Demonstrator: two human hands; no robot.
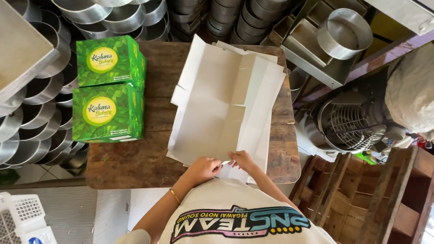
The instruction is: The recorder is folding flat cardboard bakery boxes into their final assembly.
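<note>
A loose stack of flat, unfolded grey-white cardboard box blanks lies on a small wooden table. My left hand, with a gold bracelet on its wrist, grips the near edge of a blank. My right hand pinches the same near edge just beside it, the two hands almost touching. Two finished green boxes with yellow round labels sit on the table's left side, one farther and one nearer, side by side.
Stacks of round metal baking pans surround the table at left and along the back. Rectangular tins with a metal ring are at back right. A mixer, a wooden crate and a white plastic crate stand nearby.
</note>
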